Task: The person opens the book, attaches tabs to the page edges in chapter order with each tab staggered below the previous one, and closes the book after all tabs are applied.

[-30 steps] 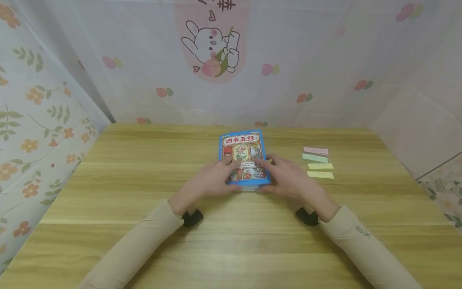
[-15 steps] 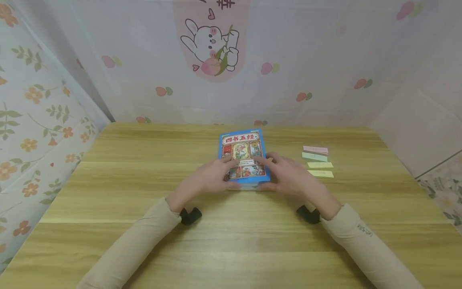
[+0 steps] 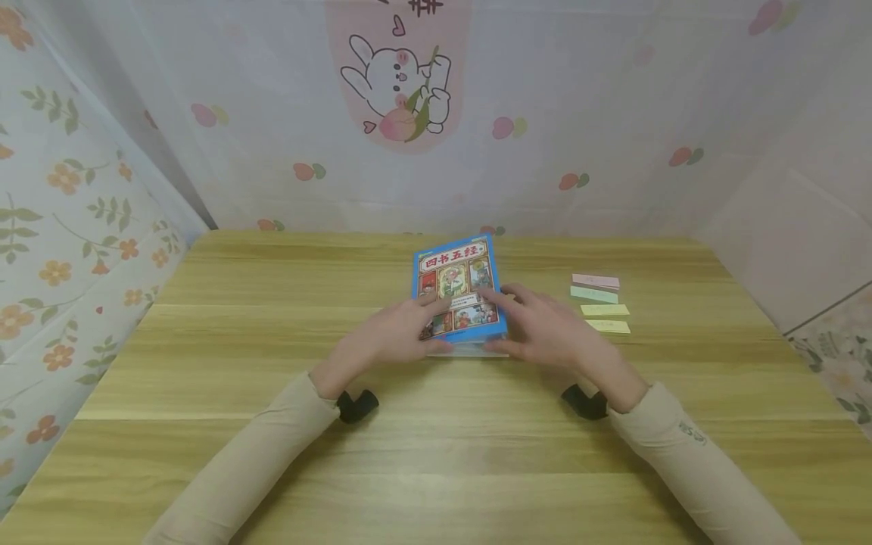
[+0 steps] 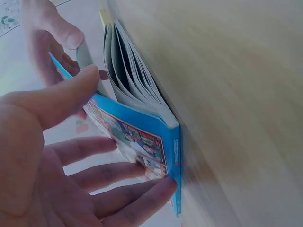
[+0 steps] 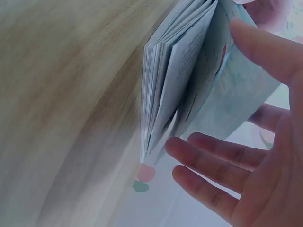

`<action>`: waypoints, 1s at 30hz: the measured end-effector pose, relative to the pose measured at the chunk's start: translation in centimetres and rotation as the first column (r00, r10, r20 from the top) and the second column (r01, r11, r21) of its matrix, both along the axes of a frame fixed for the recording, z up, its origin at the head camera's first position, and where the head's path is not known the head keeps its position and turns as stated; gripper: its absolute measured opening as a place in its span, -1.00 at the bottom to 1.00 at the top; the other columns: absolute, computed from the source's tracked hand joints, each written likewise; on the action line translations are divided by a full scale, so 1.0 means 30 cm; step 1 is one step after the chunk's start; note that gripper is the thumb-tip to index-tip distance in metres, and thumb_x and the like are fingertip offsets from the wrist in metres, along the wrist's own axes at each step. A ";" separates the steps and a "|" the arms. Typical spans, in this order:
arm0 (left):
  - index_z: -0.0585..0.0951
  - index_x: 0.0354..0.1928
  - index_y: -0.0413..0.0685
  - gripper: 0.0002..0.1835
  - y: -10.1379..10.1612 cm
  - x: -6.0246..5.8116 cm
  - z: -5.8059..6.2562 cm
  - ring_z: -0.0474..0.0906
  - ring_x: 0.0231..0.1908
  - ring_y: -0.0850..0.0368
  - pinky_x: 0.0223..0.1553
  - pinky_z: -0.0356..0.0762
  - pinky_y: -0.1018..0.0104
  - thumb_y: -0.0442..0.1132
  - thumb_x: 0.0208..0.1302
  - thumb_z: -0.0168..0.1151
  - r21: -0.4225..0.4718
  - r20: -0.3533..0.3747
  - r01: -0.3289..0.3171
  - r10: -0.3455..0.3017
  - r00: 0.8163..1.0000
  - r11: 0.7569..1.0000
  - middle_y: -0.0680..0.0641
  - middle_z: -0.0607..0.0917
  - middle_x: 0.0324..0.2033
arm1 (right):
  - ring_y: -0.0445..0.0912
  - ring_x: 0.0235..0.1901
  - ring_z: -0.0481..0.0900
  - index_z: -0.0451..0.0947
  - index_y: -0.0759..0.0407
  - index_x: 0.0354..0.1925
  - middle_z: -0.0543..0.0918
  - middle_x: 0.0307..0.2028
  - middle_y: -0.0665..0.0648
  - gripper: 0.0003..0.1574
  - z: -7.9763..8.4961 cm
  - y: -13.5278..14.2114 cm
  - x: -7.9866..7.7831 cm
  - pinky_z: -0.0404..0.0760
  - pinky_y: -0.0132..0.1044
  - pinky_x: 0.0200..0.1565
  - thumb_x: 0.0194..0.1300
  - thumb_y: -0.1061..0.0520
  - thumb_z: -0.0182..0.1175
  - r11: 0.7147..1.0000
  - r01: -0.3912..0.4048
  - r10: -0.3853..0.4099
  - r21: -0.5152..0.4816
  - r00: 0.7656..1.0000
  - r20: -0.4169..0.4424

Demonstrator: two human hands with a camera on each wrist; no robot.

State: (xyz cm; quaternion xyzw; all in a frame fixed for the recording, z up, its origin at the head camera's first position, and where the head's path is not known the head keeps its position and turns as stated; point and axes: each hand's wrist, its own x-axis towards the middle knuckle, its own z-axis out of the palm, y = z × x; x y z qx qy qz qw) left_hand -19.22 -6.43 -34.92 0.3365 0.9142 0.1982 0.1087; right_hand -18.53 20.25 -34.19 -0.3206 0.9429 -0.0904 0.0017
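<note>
A thick paperback book point(image 3: 455, 278) with a blue illustrated cover and Chinese characters lies on the table, its front cover lifted along the right side. My left hand point(image 3: 390, 333) is at its lower left; in the left wrist view the thumb meets the cover's lower edge while the fingers rest against its outside. At the lower right, my right hand point(image 3: 555, 333) pinches the cover, thumb on the inner side and index finger behind. Its other fingers hang beside the cover in the right wrist view. The inner pages point(image 5: 163, 80) show, fanned slightly apart.
Several paper strips, one pink point(image 3: 595, 281), one green point(image 3: 594, 294) and two yellow point(image 3: 605, 310), lie on the wooden table point(image 3: 436, 454) right of the book. A patterned curtain point(image 3: 545, 151) hangs behind the table's far edge.
The front cover has risen on its right side and now slants away from the pages. Both hands have stayed nearly in place at the book's lower corners.
</note>
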 end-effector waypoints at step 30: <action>0.28 0.51 -0.15 -0.32 -0.004 0.007 -0.005 0.49 -0.47 0.12 -0.16 0.55 0.17 0.07 0.52 0.09 -0.003 -0.064 0.106 -0.106 0.992 0.994 -0.34 0.34 0.40 | 0.03 -0.02 0.68 -0.11 0.22 0.60 0.50 0.27 0.26 0.24 0.024 0.004 0.002 0.65 0.03 -0.03 0.30 -0.18 0.37 0.961 0.004 0.016 -0.277 0.998 0.067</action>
